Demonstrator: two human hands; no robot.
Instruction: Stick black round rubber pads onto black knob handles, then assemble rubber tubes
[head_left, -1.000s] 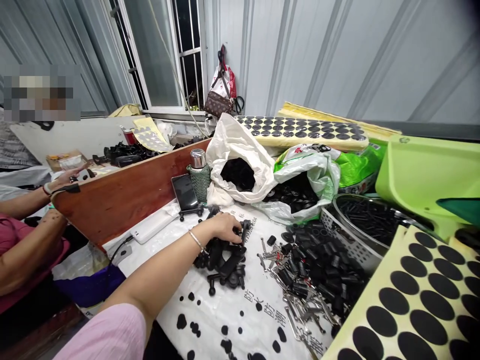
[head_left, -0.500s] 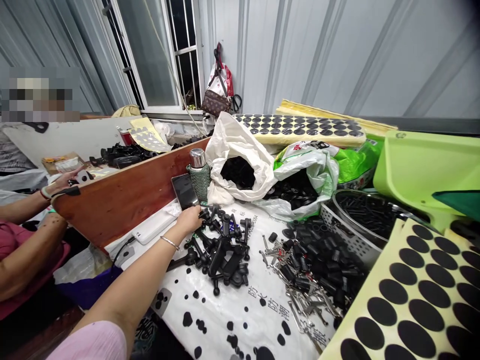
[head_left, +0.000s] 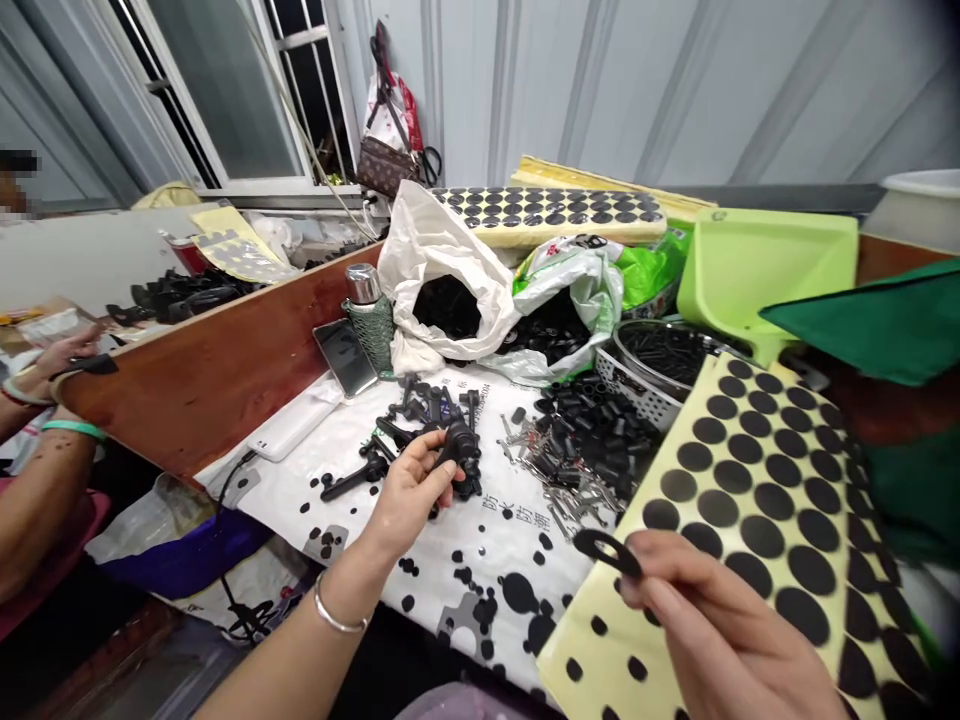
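My left hand (head_left: 409,490) is closed round a black plastic part (head_left: 455,442), lifted just above the pile of similar black parts (head_left: 420,420) on the white sheet. My right hand (head_left: 720,640) pinches a black ring-shaped pad (head_left: 606,550) between thumb and fingers at the lower right. That pad hangs over the near edge of a yellow sheet of black round pads (head_left: 757,520).
Small black tubes and metal clips (head_left: 581,450) lie beside a metal basket (head_left: 660,365). White bags of black parts (head_left: 450,300), a flask (head_left: 367,315), a phone (head_left: 345,355), a green tray (head_left: 757,275) and a wooden divider (head_left: 217,370) stand behind. Another person's arms (head_left: 37,470) work at the left.
My left hand left the far side of the pile and came back toward me holding a black part. My right hand has come into view with a ring pad. The camera tilted down and right.
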